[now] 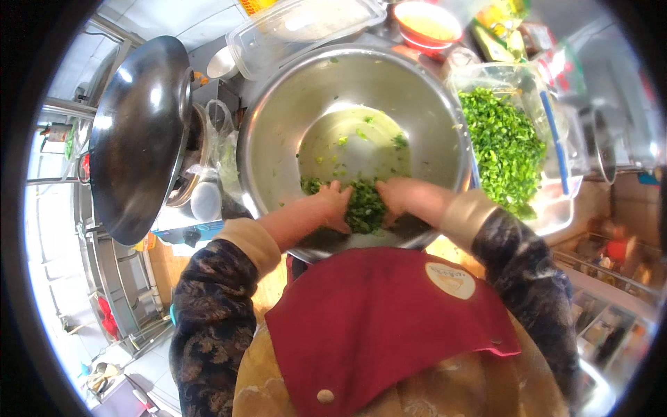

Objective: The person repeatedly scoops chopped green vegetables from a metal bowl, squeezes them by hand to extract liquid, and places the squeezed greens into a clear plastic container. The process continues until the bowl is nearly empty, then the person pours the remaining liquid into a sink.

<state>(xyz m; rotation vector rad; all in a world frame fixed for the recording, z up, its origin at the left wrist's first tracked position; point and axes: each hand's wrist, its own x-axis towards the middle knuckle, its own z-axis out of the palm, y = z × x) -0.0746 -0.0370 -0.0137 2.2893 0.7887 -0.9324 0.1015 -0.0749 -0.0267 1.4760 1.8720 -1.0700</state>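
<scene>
Both of my hands are down inside a large stainless steel bowl (pixel 274 139), at its near side. Between them sits a heap of chopped green leaves (pixel 366 207). My left hand (pixel 336 207) presses on the heap's left side with curved fingers. On the other side my right hand (pixel 396 197) cups the same heap, its fingertips partly buried in the leaves. Loose green bits cling to the bowl's wall and bottom. To the right, a clear plastic tub (pixel 558 149) with blue clips holds a big pile of chopped greens (pixel 504 146).
A large black wok (pixel 139 139) stands tilted at the left, beside a stove (pixel 191 233). Behind the bowl lie a clear plastic container (pixel 306 31) and a red bowl (pixel 427 31) with pale yellow contents. Packages (pixel 511 35) crowd the back right.
</scene>
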